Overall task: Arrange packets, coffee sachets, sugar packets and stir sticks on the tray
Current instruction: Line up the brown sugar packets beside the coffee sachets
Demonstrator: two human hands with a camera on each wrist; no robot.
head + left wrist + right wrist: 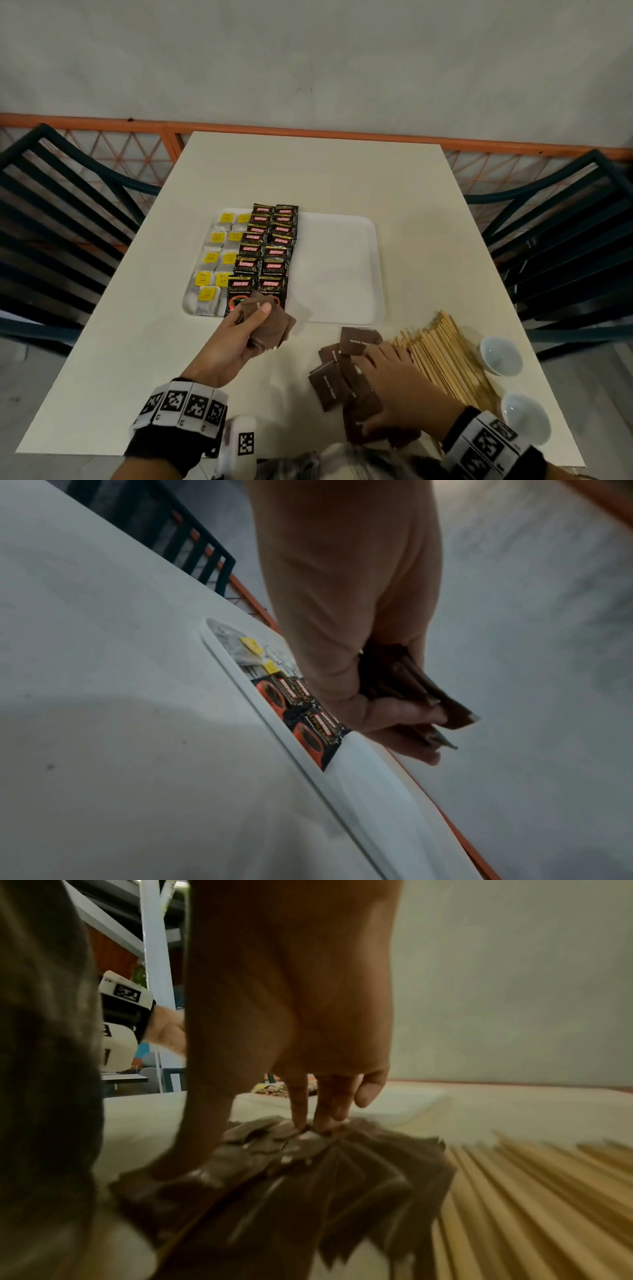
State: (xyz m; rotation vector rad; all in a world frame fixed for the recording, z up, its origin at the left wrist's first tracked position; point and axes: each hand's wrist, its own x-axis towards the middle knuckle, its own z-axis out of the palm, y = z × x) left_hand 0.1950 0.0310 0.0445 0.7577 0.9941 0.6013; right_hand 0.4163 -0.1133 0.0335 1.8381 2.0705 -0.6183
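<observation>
The tray (342,267) sat mid-table (308,171), its right half bare beside the coffee sachets (267,253). Near its front edge, the left hand (239,329) gripped a bundle of sugar packets (274,325); loosely fanned, some could slip. The right hand (397,383) pressed spread fingers (298,1107) on the loose pile (339,373), risking scattering the stir sticks (445,356).

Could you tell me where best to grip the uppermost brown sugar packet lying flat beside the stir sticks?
Probably by its free far edge: the brown sugar packet lies flat atop the pile, top corner overhanging the table. Come from above and pinch there, clear of the stir sticks.
</observation>
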